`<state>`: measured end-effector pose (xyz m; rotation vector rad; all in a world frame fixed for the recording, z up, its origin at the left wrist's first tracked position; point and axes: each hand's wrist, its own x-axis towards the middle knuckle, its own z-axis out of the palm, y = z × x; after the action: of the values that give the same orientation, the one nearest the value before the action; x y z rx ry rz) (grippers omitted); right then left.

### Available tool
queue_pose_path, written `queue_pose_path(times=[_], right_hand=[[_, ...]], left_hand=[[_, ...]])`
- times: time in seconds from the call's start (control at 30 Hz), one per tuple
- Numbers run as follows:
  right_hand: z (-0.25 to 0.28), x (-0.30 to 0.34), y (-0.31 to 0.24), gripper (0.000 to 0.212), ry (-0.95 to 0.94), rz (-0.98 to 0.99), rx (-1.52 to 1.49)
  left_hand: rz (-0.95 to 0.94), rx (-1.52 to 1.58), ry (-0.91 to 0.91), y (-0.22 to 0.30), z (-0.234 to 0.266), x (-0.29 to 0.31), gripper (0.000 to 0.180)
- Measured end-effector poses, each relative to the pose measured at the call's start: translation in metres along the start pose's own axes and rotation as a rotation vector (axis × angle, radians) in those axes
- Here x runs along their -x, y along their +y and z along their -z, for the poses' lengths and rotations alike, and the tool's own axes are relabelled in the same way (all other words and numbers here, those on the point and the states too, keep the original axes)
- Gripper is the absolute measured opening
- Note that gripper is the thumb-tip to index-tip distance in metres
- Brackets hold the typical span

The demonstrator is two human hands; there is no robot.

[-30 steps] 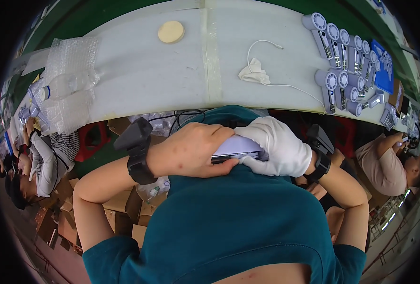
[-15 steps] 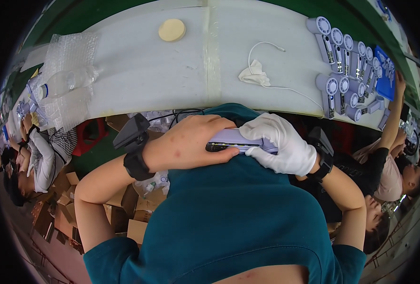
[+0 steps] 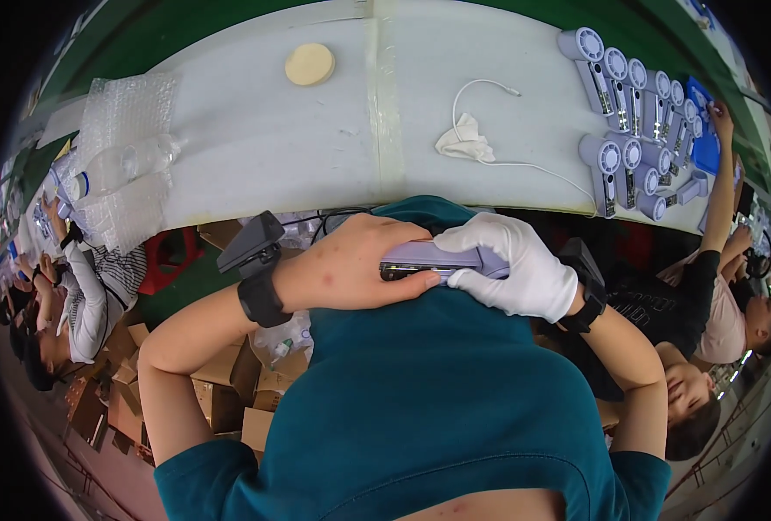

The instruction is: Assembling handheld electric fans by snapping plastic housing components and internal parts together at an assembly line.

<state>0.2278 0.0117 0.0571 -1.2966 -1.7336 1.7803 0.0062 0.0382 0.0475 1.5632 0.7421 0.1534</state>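
Note:
Close to my body I hold a lavender handheld fan (image 3: 442, 258) crosswise between both hands. My bare left hand (image 3: 357, 265) grips one end, thumb along the near side. My right hand (image 3: 516, 267), in a white glove, is wrapped around the other end. Part of the fan's handle is uncovered and shows a dark strip with a circuit board; the rest is hidden by my fingers. Several similar lavender fans (image 3: 608, 158) lie in rows at the table's right, their handles likewise showing boards.
On the white table (image 3: 255, 130) are a round cream disc (image 3: 310, 64), a white cable (image 3: 535, 165) over a crumpled white cloth (image 3: 465, 139), and bubble wrap (image 3: 129, 108) with a clear bottle (image 3: 129, 165). Cardboard boxes (image 3: 220, 404) stand lower left. Co-workers sit at both sides; one arm (image 3: 722, 174) reaches toward a blue tray (image 3: 705, 148).
My hands keep nearly the same hold on the fan. The view has shifted slightly. At the right, the co-worker's hand has moved over the blue tray.

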Motion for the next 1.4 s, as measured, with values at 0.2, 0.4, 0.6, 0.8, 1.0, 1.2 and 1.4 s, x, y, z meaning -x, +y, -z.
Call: queue_pose_path(times=[0.2,0.4,0.6,0.8,1.0,1.2,1.4], right_hand=[[-0.003,-0.011,-0.019,0.024,-0.047,0.049,0.240],[-0.007,-0.013,-0.023,0.016,-0.039,0.158,0.276],[-0.005,-0.010,-0.011,0.022,-0.135,0.152,0.279],[0.001,-0.014,-0.019,0.026,-0.105,-0.191,0.000],[0.016,-0.014,-0.010,0.037,0.027,-0.166,-0.452],[0.015,-0.044,0.000,0.051,0.332,-0.058,0.151],[0.047,-0.044,-0.065,0.047,0.816,0.201,0.227]], left_hand=[[-0.077,-0.060,-0.040,0.001,0.010,0.008,0.041],[-0.088,-0.094,-0.068,-0.005,0.006,0.009,0.042],[-0.077,-0.008,-0.090,-0.005,0.000,0.005,0.039],[-0.116,-0.047,-0.044,-0.013,0.007,-0.001,0.037],[0.285,0.623,-0.176,-0.052,0.027,-0.006,0.041],[0.328,0.683,0.282,-0.083,0.007,-0.038,0.054],[0.239,0.752,1.293,-0.116,0.037,0.034,0.044]])
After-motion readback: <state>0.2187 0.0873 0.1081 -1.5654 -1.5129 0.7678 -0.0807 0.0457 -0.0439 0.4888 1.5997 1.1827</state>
